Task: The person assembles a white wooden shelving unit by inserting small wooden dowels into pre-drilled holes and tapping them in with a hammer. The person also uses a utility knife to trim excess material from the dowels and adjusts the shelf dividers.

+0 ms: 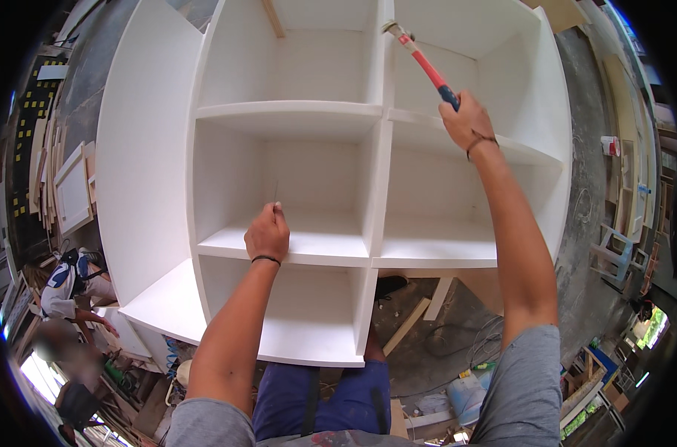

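Observation:
My right hand (469, 119) is wrapped round the dark grip of a hammer (430, 68) with a red and blue handle. Its head is up over the upright divider of a large white shelf unit (290, 110) with square compartments. In front of a middle compartment, my left hand (267, 235) is closed, thumb and finger pinching a thin nail (276, 190) that points upward. The nail is faint against the white panel, and its lower end is hidden by the fingers. The hammer head is well apart from the nail.
Below the unit's lower right lie wood strips (407, 326), cables and a pale blue container (466, 396). At the lower left, another person (74, 298) is bending. Boards (74, 190) lean at the left; a light blue stool (615, 253) and a white bucket (610, 145) stand right.

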The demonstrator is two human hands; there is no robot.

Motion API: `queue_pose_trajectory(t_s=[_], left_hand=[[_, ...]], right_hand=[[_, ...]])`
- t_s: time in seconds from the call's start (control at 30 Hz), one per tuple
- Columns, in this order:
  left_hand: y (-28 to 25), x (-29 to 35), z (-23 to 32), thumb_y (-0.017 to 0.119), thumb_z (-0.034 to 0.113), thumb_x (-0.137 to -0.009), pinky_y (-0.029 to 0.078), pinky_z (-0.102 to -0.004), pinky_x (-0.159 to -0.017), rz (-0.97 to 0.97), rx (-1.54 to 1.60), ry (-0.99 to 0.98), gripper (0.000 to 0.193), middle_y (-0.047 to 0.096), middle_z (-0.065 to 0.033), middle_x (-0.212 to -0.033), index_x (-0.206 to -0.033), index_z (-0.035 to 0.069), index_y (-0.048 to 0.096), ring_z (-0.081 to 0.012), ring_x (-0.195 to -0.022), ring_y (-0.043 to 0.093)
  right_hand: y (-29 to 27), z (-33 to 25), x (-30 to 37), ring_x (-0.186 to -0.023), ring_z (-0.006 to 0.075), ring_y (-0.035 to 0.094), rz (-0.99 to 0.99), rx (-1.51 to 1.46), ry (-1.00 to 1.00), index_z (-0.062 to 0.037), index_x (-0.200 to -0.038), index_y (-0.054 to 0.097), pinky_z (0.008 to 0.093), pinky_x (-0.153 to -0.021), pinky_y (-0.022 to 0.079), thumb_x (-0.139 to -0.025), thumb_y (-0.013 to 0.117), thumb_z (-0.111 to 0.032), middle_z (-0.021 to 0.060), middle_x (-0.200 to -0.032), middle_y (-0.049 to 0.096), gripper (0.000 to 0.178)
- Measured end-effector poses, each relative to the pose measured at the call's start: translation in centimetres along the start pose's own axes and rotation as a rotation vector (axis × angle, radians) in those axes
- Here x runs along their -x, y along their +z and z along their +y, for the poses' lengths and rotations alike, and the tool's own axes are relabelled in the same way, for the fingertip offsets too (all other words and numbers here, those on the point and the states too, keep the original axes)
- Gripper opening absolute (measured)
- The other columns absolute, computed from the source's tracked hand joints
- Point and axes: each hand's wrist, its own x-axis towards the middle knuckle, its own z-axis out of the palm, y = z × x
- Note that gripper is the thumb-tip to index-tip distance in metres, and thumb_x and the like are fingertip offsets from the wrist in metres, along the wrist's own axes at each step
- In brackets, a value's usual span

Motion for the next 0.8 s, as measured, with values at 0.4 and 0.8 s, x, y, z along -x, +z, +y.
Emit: queue_pose_trajectory(t_s=[0.4,0.8], left_hand=[[-0.2,-0.2,0.4,0.042,0.037,-0.101,0.049,-0.0457,-0.071,-0.028,-0.028,-0.024,0.031,0.068,-0.0114,-0.078,-0.102,0.015,0.064,-0.0365,-0.079,0.065],[-0.4,-0.1,0.6,0.043,0.034,-0.101,0.049,-0.0437,-0.072,-0.050,-0.041,-0.050,0.028,0.069,-0.0091,-0.080,-0.100,0.015,0.063,-0.0342,-0.080,0.065]], right_hand=[[3.7,-2.2,16.4,-0.057,0.0141,0.057,-0.247,-0.806,0.241,-0.0013,-0.108,0.057,0.0307,-0.054,0.046,-0.098,0.059,-0.039,0.0035,-0.062,0.055,0.039],[4.3,-1.7,14.8,-0.068,0.0431,0.060,-0.172,-0.466,0.081,-0.0038,-0.100,0.056,0.0464,-0.061,0.045,-0.101,0.049,-0.044,0.0202,-0.071,0.061,0.041]])
